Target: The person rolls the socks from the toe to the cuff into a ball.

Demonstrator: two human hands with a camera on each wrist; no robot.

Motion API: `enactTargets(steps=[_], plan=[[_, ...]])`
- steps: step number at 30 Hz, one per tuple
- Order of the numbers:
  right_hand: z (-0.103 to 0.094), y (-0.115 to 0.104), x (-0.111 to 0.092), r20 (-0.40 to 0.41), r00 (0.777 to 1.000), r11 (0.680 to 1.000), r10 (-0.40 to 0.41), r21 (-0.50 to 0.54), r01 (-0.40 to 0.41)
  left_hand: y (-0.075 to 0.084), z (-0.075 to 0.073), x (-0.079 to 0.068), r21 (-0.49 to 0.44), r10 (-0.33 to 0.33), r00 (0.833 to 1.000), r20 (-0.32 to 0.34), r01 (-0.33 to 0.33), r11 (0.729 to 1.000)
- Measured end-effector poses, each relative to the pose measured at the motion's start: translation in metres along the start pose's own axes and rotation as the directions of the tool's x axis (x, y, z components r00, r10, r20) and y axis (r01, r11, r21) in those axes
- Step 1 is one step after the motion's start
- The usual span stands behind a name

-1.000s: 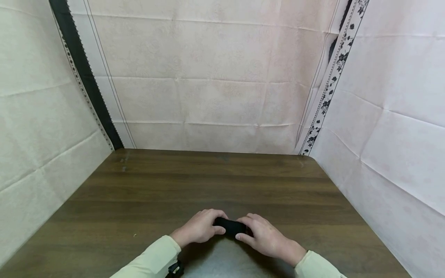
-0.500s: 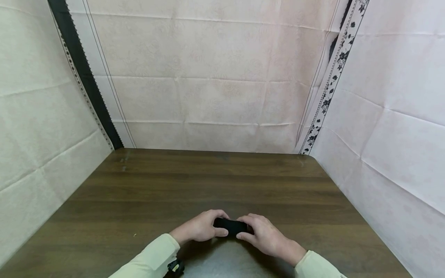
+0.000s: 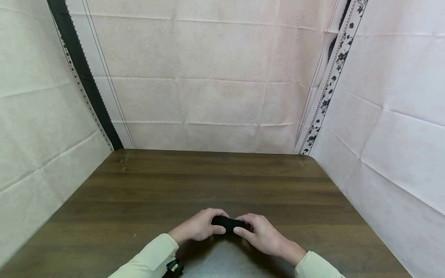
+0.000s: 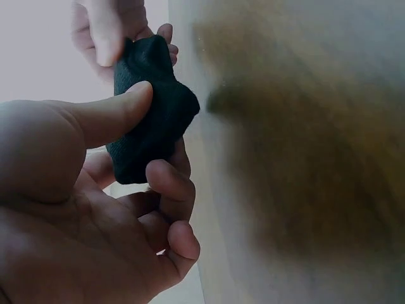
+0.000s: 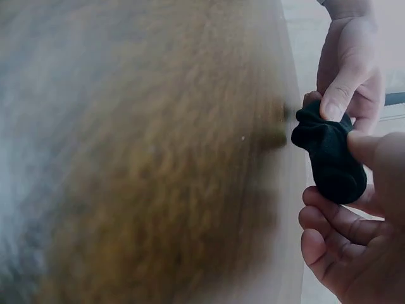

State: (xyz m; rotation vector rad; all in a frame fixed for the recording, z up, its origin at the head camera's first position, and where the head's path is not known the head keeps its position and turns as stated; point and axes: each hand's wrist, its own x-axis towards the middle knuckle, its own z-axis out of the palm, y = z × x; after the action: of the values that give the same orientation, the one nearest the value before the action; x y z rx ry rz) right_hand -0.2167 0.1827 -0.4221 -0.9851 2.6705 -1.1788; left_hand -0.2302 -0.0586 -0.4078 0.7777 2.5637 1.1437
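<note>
A small bundle of soft black cloth, which looks like a rolled-up sock [image 3: 226, 224], is held between both hands over the near part of the table. My left hand [image 3: 199, 226] grips its left end, the thumb across the near side. From the right, my right hand [image 3: 262, 234] pinches the other end between thumb and fingers. In the left wrist view the black sock [image 4: 161, 120] is creased and bulges to one side under the left thumb. Folds also show on the sock [image 5: 332, 155] in the right wrist view, with a rounded end near the right fingers.
The brown wooden table [image 3: 208, 181] reaches back to a hanging pale cloth [image 3: 215, 85]. More pale cloth [image 3: 393, 116] hangs along the right side, and another sheet [image 3: 38, 116] along the left. A tiny pale speck [image 3: 135, 235] lies on the table at left.
The bundle has shifted slightly left and now bends a little in the middle. My right thumb has moved left along its near side. My left hand stays at its end, shifted only slightly.
</note>
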Motion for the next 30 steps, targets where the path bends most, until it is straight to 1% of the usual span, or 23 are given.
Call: enactTargets(steps=[4,7,11,13,14,15,18,20,23,25,26,28,30], plan=[[-0.002,-0.002,0.001,-0.034,0.999,1.000,0.012,-0.020,-0.012,0.000,0.001,0.000,-0.002,0.002,0.999,-0.033,-0.002,1.000],[-0.003,-0.004,0.002,-0.066,0.997,0.998,0.038,-0.040,-0.041,0.002,0.002,-0.001,0.016,0.002,0.996,-0.091,-0.001,1.000],[-0.005,-0.005,0.003,-0.104,0.992,0.996,0.076,-0.033,-0.080,0.007,0.007,-0.002,0.058,0.004,0.982,-0.189,0.007,0.998],[-0.005,-0.006,0.004,-0.125,0.988,0.995,0.092,-0.021,-0.096,0.009,0.010,-0.003,0.100,0.034,0.969,-0.245,-0.010,0.995],[-0.005,-0.006,0.004,-0.136,0.986,0.995,0.101,-0.012,-0.103,0.010,0.012,-0.003,0.134,0.059,0.960,-0.275,-0.023,0.991],[-0.005,-0.006,0.005,-0.147,0.983,0.994,0.107,-0.004,-0.109,0.010,0.013,-0.003,0.177,0.095,0.947,-0.307,-0.041,0.983],[-0.004,-0.008,0.006,-0.175,0.977,0.993,0.119,0.024,-0.117,0.011,0.017,-0.002,0.314,0.208,0.898,-0.387,-0.084,0.946],[-0.004,-0.009,0.006,-0.196,0.973,0.992,0.122,0.041,-0.117,0.011,0.018,-0.002,0.387,0.272,0.866,-0.420,-0.100,0.917],[-0.004,-0.009,0.005,-0.227,0.965,0.991,0.129,0.063,-0.117,0.012,0.019,-0.002,0.453,0.328,0.831,-0.450,-0.105,0.886],[-0.004,-0.009,0.005,-0.244,0.960,0.989,0.139,0.079,-0.124,0.013,0.019,-0.001,0.488,0.356,0.808,-0.469,-0.099,0.868],[-0.004,-0.009,0.005,-0.249,0.957,0.987,0.146,0.095,-0.126,0.013,0.019,-0.001,0.512,0.370,0.798,-0.476,-0.090,0.854],[-0.004,-0.009,0.006,-0.247,0.954,0.979,0.168,0.151,-0.133,0.014,0.018,0.000,0.568,0.404,0.776,-0.484,-0.073,0.820],[-0.004,-0.009,0.008,-0.240,0.951,0.965,0.193,0.223,-0.139,0.014,0.017,0.002,0.629,0.445,0.755,-0.482,-0.056,0.776]])
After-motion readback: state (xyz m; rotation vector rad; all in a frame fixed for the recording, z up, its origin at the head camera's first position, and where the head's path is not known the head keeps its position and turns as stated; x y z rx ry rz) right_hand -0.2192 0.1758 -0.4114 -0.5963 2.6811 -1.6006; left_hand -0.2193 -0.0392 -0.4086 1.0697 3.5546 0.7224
